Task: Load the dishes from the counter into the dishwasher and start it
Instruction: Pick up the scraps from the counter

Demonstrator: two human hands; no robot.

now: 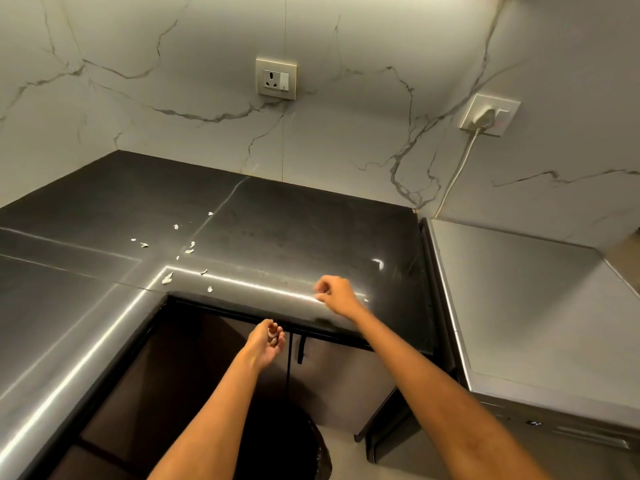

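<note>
Nearest the camera, both forearms reach forward over a dark bin on the floor; the left hand sits below the counter's front edge, palm up, fingers curled round a few pale scraps; just beyond and to the right, the right hand rests at the edge of the black counter, fingertips pinched narrow on a small white scrap. More scraps lie scattered left of that hand along and behind the edge, so the right hand would likely have to travel leftward, or the left one rise to them. No dishes show on the counter; the dishwasher stands shut just right of it, well clear of both hands. Farther back, a plug sits in a wall socket.
</note>
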